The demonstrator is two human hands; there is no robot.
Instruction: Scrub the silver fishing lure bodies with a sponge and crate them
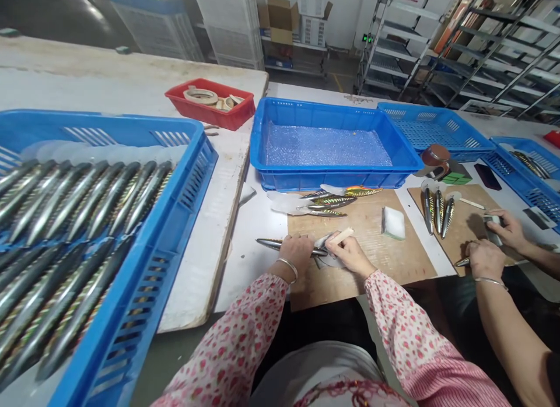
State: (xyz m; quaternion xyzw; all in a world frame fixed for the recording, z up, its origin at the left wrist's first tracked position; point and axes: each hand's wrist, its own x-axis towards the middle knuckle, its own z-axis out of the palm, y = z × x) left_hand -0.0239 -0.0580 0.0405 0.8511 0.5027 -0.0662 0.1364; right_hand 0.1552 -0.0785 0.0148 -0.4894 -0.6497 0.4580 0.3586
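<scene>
On the brown board [411,258] in front of me, my left hand [298,254] is closed around a dark, silvery fishing lure [268,242]. The lure lies sideways, its pointed end sticking out to the left and its clear lip to the right. My right hand [352,256] pinches a short pale stick [342,236] beside that lip; the stick's working end is hidden by my fingers. Just beyond my hands lie several lures with clear lips [328,207], one of them orange and yellow. A white sponge-like block [392,223] stands to the right.
At the left, a blue crate [196,176] holds rows of lures. A blue tray [336,176] lined with bubble wrap and a red bin [238,118] with tape rolls stand behind. To the right, a co-worker's hands [487,258] work at another board with three lures [438,209].
</scene>
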